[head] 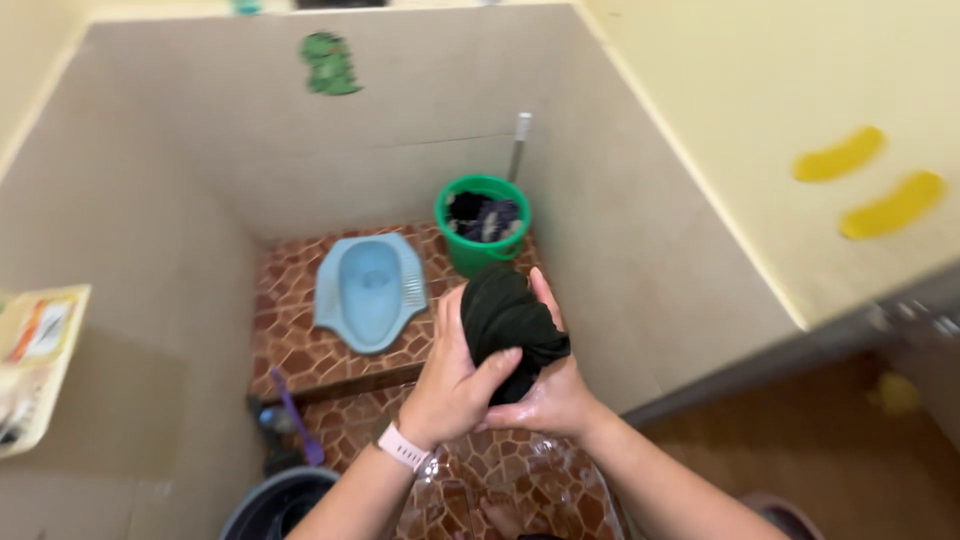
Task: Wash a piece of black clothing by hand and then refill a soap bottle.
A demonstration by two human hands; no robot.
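I see the floor with a blue squat pan and green bucket at its far edge. My left hand and right hand are together, clamped on a black cloth above the floor.

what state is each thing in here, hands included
dark cloth: bunched and twisted, gripped between both hands
left hand: closed around the cloth, pink wristband on the wrist
right hand: closed on the cloth from behind, looks wet
green bucket: upright on the raised step, dark laundry inside
blue squat toilet: uncovered, set into the brown tiled step
floor tiles: wet and glossy under the hands
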